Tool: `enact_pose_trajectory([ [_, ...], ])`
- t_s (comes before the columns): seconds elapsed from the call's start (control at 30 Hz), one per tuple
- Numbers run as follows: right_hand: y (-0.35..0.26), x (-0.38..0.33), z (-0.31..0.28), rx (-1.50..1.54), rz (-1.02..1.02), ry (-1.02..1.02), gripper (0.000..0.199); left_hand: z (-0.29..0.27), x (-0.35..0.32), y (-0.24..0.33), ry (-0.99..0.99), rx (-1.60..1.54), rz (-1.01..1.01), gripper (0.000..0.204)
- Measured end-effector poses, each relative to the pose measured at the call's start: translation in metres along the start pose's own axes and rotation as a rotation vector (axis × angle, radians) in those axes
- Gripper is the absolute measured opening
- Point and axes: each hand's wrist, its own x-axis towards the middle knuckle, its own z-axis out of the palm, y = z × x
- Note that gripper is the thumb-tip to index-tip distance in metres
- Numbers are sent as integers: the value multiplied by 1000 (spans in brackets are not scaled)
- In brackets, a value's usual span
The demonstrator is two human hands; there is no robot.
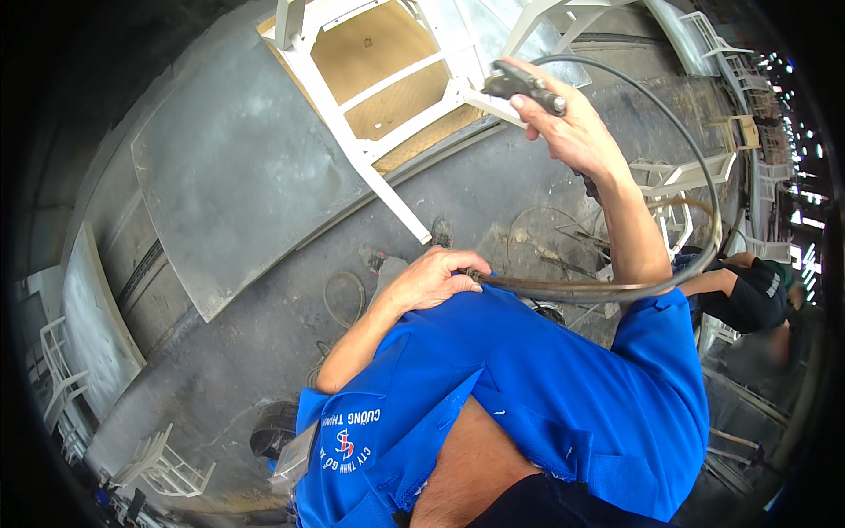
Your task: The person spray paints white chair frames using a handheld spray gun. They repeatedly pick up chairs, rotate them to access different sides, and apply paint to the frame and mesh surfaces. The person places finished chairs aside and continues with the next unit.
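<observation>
My right hand (572, 119) is raised at the upper right, wrapped round a dark spray gun (519, 85). From the gun a dark hose (682, 128) loops out to the right and back toward my waist. Beside my waist, my left hand (437, 279) is closed on the hoses (546, 287), which run off to the right. Just left of the gun, a white chair frame (348, 141) lies on its side or upside down, with its brown seat underside (378, 55) showing. One chair leg points down toward my left hand.
A grey metal-topped table (246, 167) carries the chair. Coiled hoses (343, 297) lie on the floor near my feet. More white chair frames (167, 462) stand at the lower left and along the right. Another person in dark clothes (748, 295) is at the right.
</observation>
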Motion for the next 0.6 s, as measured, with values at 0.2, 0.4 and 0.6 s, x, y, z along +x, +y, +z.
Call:
enact_pose_trajectory([
  [0.2,61,-13,-19,-125,23,334,53,5,15,2,-10,25,-24,26],
  [0.4,104,-36,1,179,-27,211,54,11,32,9,-12,86,-50,25],
  [0.6,105,-22,20,408,-136,66,54,16,40,17,1,91,-177,24],
])
